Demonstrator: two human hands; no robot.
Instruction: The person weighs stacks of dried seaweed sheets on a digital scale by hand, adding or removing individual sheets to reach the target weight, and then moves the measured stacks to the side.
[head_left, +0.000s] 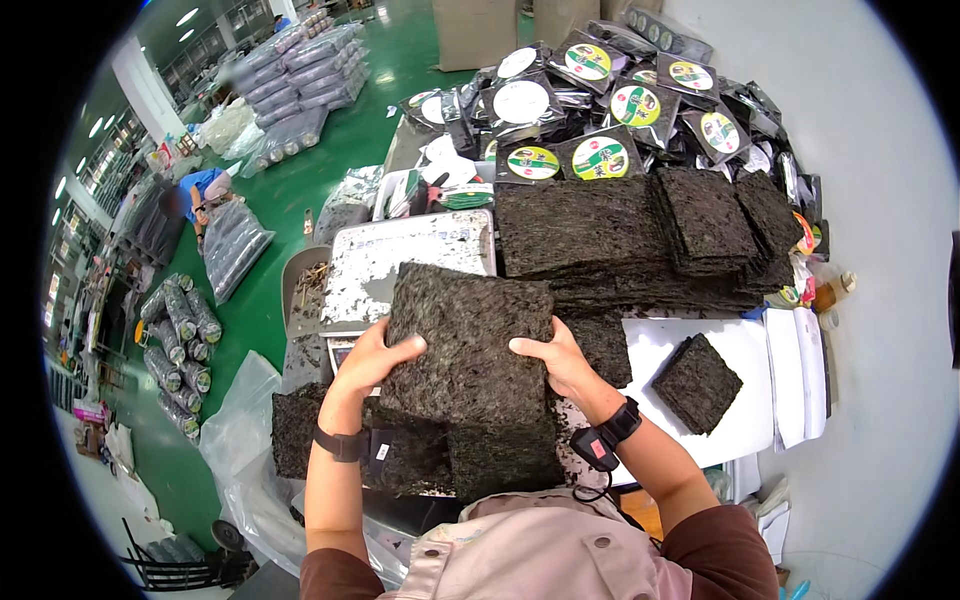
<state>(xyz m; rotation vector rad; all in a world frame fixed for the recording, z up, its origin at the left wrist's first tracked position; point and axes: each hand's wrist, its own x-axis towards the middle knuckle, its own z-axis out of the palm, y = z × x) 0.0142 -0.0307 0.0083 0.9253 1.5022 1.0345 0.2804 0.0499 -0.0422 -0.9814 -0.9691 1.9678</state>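
Observation:
A square stack of dried seaweed sheets (469, 345) is held between both my hands, over more seaweed lying at the table's near edge. My left hand (379, 356) grips its left side, thumb on top; my right hand (555, 356) grips the right side the same way. The fingers beneath are partly hidden. Just beyond is a weighing scale (412, 240) whose plate is strewn with seaweed flakes. Large stacks of seaweed sheets (577, 225) stand to the right of the scale. A smaller square stack (699, 384) lies on white paper (645, 352) at the right.
Packed seaweed packets (634, 105) are heaped at the back. A bin (480, 171) with labels and a red-handled tool stands behind the scale. A dustpan (296, 277) is left of it. Clear plastic (247, 427) hangs at the near left. A co-worker (199, 191) handles a bag farther left.

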